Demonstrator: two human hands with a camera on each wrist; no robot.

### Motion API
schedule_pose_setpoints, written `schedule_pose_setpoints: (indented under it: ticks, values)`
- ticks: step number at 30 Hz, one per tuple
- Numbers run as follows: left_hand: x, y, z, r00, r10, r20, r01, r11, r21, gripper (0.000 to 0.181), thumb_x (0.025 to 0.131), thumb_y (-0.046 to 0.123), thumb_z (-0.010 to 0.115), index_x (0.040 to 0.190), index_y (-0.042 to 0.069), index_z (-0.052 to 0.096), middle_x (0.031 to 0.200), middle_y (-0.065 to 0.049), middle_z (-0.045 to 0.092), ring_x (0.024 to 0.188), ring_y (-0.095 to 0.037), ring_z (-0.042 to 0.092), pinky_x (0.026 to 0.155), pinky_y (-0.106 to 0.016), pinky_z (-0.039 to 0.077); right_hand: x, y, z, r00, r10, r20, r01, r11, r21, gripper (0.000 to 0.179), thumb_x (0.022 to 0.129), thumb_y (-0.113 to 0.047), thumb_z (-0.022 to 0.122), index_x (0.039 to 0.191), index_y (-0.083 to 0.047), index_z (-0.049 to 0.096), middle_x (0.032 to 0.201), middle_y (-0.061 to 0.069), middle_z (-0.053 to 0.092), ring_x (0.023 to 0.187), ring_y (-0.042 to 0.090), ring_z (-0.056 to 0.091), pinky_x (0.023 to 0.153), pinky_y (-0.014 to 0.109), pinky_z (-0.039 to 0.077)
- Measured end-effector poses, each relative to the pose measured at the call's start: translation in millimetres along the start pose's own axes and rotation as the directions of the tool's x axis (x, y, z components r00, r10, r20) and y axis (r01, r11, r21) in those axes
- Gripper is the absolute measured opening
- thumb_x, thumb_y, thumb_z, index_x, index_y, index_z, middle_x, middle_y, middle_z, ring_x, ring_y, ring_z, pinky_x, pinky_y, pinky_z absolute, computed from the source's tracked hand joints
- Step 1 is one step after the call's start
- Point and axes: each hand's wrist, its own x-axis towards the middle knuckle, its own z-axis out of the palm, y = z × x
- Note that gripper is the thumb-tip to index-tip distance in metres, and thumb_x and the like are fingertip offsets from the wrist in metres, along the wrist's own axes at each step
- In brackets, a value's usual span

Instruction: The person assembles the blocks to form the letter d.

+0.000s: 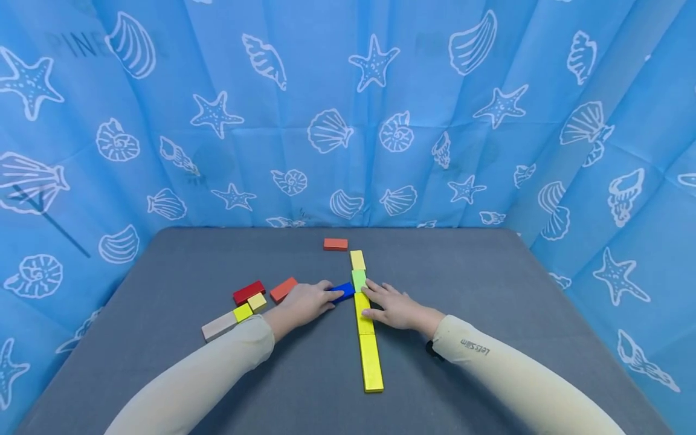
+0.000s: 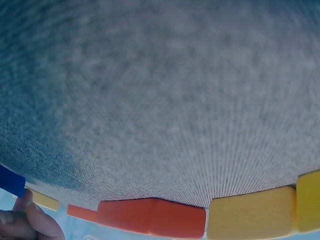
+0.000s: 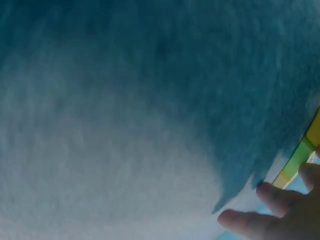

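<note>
A row of blocks runs away from me: two long yellow blocks, the near one (image 1: 371,364) and the far one (image 1: 365,325), then a green block (image 1: 359,280) and a pale yellow block (image 1: 357,260). My left hand (image 1: 304,304) pinches a blue block (image 1: 344,292), whose right end meets the row's left side near the green-yellow joint. From the right, my right hand (image 1: 399,309) rests its fairly straight fingers on the green block and the far long yellow one. In the right wrist view, spread fingers (image 3: 280,197) lie beside the row.
Left of my left hand lie an orange block (image 1: 283,289), a dark red block (image 1: 248,292), a small pale yellow block (image 1: 257,302), a bright yellow block (image 1: 243,312) and a whitish block (image 1: 219,327). Another orange block (image 1: 335,244) lies near the grey table's (image 1: 462,266) far edge.
</note>
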Motion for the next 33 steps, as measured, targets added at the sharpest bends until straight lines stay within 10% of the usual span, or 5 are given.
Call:
schedule_pose_setpoints:
  ticks: [23, 33]
  values:
    - [-1.6, 3.7, -4.4, 1.0, -0.028, 0.008, 0.028, 1.0, -0.012, 0.042, 0.094, 0.029, 0.065, 0.136, 0.027, 0.059, 0.122, -0.006, 0.062, 0.09, -0.018, 0.065, 0.075, -0.029, 0.054, -0.7, -7.7, 11.5, 0.998, 0.028, -0.065, -0.029, 0.999, -0.016, 0.067, 0.099, -0.047, 0.05, 0.153, -0.012, 0.032, 0.16, 0.007, 0.022, 0.142, 0.043, 0.019, 0.098, 0.078, 0.015]
    - [-1.3, 2.2, -6.9, 1.0, 0.016, -0.007, -0.016, 1.0, -0.027, 0.041, 0.095, 0.027, 0.064, 0.136, 0.025, 0.06, 0.126, -0.008, 0.061, 0.087, -0.02, 0.066, 0.076, -0.031, 0.054, -34.6, -3.3, 18.2, 0.984, -0.176, 0.014, 0.176, 0.983, -0.059, 0.067, 0.099, -0.048, 0.049, 0.154, -0.015, 0.03, 0.16, 0.003, 0.022, 0.145, 0.037, 0.018, 0.101, 0.075, 0.017]
